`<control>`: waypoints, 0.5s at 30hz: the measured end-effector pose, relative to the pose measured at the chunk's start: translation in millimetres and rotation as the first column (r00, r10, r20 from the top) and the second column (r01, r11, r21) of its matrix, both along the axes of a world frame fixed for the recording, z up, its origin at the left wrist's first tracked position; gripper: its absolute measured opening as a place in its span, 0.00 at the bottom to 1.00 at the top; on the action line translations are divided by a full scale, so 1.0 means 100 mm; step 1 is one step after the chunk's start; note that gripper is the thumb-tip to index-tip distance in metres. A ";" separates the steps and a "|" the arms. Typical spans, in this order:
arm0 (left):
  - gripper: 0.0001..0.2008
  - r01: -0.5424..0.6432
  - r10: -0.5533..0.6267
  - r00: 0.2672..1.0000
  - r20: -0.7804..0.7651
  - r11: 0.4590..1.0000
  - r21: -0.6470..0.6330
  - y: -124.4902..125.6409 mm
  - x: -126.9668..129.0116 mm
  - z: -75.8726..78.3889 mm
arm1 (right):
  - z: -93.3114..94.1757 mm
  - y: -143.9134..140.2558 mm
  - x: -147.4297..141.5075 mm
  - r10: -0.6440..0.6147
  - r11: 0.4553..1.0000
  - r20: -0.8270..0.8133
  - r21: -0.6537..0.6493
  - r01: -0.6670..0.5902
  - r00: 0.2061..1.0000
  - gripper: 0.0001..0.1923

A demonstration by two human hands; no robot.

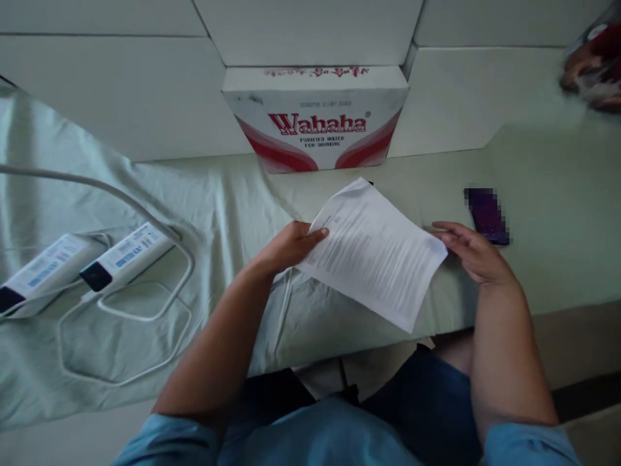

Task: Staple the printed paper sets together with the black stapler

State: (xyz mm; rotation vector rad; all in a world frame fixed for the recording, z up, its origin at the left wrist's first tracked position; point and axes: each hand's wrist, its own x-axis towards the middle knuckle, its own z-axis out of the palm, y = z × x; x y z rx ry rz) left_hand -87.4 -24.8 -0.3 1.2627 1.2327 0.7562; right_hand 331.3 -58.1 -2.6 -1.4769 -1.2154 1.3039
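— What is the surface?
— A table [548,259] under a pale green cloth [218,194], wrinkled at the left of the frame.
— What lies on it?
— Two power strips [87,262] with a looped white cable [145,304] at left, a cardboard box [317,116] at top centre, a dark phone [486,215] at right, and a printed sheet [373,252] in the middle.

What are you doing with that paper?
A person sits at a table covered with a pale green cloth. The left hand grips one edge of a printed sheet of paper, and the right hand touches the opposite edge. A dark phone lies just beyond the right hand. A Wahaha water box stands behind the paper, and two white power strips lie to the left.
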 end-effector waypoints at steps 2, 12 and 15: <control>0.19 0.187 -0.187 0.982 0.002 0.981 -0.056 0.06 0.02 0.08 | 0.02 0.00 -0.05 0.007 0.999 -0.062 0.033 -0.005 0.998 0.31; 0.13 0.656 -0.661 0.748 -0.059 0.750 -0.086 0.40 0.48 -0.04 | -0.06 0.07 -0.68 0.151 0.985 0.103 0.070 -0.159 0.983 0.22; 0.09 0.575 -0.567 0.794 -0.221 0.818 -0.032 0.53 0.41 -0.03 | -0.13 0.14 -0.74 0.039 0.997 0.197 0.054 -0.051 0.980 0.21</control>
